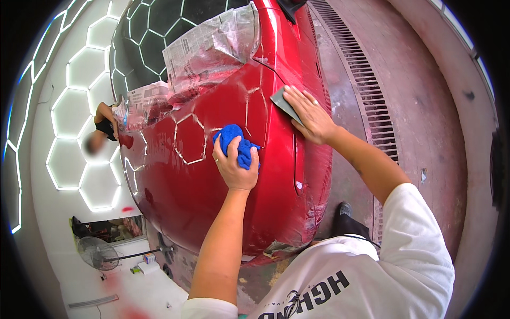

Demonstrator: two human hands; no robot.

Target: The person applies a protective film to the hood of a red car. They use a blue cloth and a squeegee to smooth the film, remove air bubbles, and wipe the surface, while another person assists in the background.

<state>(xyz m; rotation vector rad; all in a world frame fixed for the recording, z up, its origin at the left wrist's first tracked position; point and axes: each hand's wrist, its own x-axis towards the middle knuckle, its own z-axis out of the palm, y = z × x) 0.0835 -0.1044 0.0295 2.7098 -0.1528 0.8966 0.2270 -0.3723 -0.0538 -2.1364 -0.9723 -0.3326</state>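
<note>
A glossy red car body (186, 181) fills the middle, its surface mirroring hexagon-shaped lights. My left hand (236, 169) is closed around a crumpled blue cloth (231, 136), which rests against the red panel. To the right, my right hand (313, 115) presses a grey-green sheet of sandpaper (286, 105) on the rounded corner edge of the car. The thumb and fingers lie along the sheet, hiding part of it. Newspaper masking (212, 48) covers the glass edge above the panel, and wet streaks mark the paint below it.
Another person (106, 127) stands at the car's far left side. A pedestal fan (98, 252) is at the lower left. A long floor grate (366, 80) runs along the right. Plastic film (316, 207) hangs on the car's lower right side.
</note>
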